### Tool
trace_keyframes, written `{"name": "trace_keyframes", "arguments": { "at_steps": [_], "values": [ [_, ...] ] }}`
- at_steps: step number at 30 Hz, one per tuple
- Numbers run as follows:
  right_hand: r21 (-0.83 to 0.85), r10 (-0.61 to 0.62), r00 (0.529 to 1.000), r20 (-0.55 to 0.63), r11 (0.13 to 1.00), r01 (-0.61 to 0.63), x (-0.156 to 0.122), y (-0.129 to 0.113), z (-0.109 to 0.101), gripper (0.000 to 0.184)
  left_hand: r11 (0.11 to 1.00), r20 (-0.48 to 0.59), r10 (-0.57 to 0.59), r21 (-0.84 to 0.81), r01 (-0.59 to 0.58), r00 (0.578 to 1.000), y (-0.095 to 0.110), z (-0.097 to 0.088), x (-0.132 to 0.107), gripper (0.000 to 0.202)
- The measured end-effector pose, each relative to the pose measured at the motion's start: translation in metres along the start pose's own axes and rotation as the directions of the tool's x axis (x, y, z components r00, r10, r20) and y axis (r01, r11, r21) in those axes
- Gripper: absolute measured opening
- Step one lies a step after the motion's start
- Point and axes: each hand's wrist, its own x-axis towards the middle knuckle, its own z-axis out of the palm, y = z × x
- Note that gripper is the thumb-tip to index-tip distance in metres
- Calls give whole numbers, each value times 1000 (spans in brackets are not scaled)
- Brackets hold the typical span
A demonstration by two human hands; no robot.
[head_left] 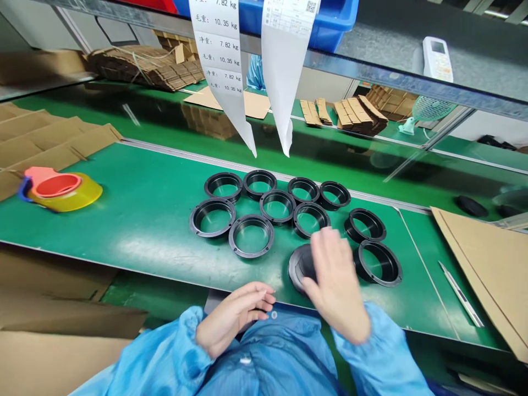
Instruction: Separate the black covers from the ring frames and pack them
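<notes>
Several black plastic rings lie on the green conveyor belt. My right hand lies over one black ring at the belt's near edge, fingers stretched forward and smeared by motion, so whether they grip it is unclear. Another ring sits just right of that hand. My left hand hovers near my lap, below the belt's edge, fingers loosely curled with nothing visible in them. Both arms wear blue sleeves.
A yellow and red tape dispenser sits at the belt's left. Flat cardboard lies at right beside a thin blade tool. Paper label strips hang from above. Cardboard stacks lie behind.
</notes>
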Motion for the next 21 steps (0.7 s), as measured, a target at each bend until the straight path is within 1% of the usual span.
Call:
{"name": "trace_keyframes", "arguments": {
  "at_steps": [2,3,4,5,6,7,8,9,10,11,12,13,15,16,18,20,21],
  "values": [
    [7,-53,991,123,999,53,0,-2,14,75,999,-28,34,34,-33,999,-2,1,2,26],
    [19,-61,982,179,998,58,-1,-2,20,72,997,-30,44,66,-42,999,-3,2,2,26],
    [39,-57,975,216,998,50,-2,0,24,70,993,-29,58,108,-54,998,-3,2,4,26],
    [67,-47,973,226,997,32,-4,2,26,68,985,-21,75,160,-71,997,-3,3,5,26],
    [103,-22,980,196,995,2,-6,6,25,65,971,-10,99,218,-94,995,-3,3,6,26],
    [147,23,990,142,988,-44,-9,10,23,62,951,-3,135,281,-128,991,-3,3,7,26],
    [195,98,993,70,975,-109,-14,15,20,58,919,-1,184,354,-172,983,-1,4,8,25],
    [246,198,980,-1,950,-192,-20,21,18,55,870,0,251,437,-226,968,0,5,9,23],
    [297,306,951,-49,913,-278,-26,26,16,51,801,8,331,526,-286,944,2,7,10,20],
    [347,398,915,-59,868,-356,-34,31,17,48,713,36,410,611,-345,911,4,10,10,19],
    [391,463,886,-30,821,-416,-41,34,18,45,613,80,483,680,-402,872,6,14,12,19],
    [426,498,867,21,780,-459,-48,36,21,44,515,138,536,728,-453,832,8,19,13,21],
    [484,521,845,120,713,-508,-57,35,29,42,361,264,575,767,-530,774,11,30,19,33],
    [512,531,834,147,681,-524,-59,33,32,42,306,321,565,774,-555,760,12,36,24,43],
    [576,561,812,162,614,-539,-59,27,37,39,228,413,510,781,-581,755,14,45,35,65],
    [648,575,801,163,550,-527,-55,23,40,38,189,456,448,792,-580,769,15,52,47,83],
    [683,565,808,166,525,-508,-53,22,41,38,185,459,428,799,-573,779,16,55,53,88]
  ]
}}
